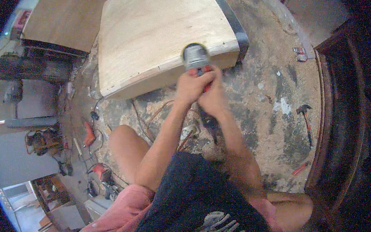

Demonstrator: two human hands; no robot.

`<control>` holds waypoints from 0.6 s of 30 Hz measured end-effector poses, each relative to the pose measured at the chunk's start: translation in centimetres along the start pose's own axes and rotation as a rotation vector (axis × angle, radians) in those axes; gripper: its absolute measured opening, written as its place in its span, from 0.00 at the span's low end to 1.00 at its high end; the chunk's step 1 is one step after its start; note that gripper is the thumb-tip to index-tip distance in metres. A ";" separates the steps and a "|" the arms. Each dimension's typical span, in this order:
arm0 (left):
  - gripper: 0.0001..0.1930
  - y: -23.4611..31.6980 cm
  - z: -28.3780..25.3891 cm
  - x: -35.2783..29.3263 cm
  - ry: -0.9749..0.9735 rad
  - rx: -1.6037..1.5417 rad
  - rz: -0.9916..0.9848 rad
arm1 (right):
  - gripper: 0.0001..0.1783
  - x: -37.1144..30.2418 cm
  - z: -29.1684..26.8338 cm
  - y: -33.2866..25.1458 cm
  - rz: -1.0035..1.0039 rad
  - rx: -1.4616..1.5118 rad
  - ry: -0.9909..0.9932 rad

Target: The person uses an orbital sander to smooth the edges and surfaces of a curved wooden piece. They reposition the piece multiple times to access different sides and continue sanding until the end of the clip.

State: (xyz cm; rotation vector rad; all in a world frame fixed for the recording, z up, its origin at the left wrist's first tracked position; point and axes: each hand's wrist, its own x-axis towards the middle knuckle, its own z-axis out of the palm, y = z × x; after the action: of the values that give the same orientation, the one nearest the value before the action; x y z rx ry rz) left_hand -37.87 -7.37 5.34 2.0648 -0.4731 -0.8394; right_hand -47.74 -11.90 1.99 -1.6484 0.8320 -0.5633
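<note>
Both my hands are wrapped round a red and grey angle grinder [196, 56], held out in front of me. My left hand [189, 85] closes on it near the silver head, and my right hand [212, 95] grips the body just behind, partly blurred. At the front edge of a large pale wooden panel box [157, 29], the round disc end with a yellowish rim meets or hovers over the wood; contact cannot be made out. Small dark marks dot the panel along that edge.
A hammer [306, 123] and a red-handled tool [300, 168] lie on the dusty floor at right. To the left are a red power tool [89, 134], another red tool [99, 170] and cords. A second wooden panel [64, 13] stands far left; dark furniture [343, 113] borders the right.
</note>
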 end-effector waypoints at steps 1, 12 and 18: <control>0.27 0.7 1.5 0.9 -0.059 0.058 0.016 | 0.48 0.6 -1.0 0.2 -0.001 0.058 0.084; 0.25 -1.8 -3.8 0.5 -0.073 -0.038 -0.028 | 0.47 -0.5 4.1 -1.0 -0.067 -0.049 0.025; 0.33 -4.1 -12.7 -5.2 -0.302 0.205 0.144 | 0.47 -7.3 10.3 -1.5 0.026 0.265 0.203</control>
State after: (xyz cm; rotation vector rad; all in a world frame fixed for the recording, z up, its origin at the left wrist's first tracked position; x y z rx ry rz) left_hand -32.41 5.26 9.49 2.0640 -0.8946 -1.0571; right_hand -44.37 0.37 1.51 -1.3520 0.8830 -0.7969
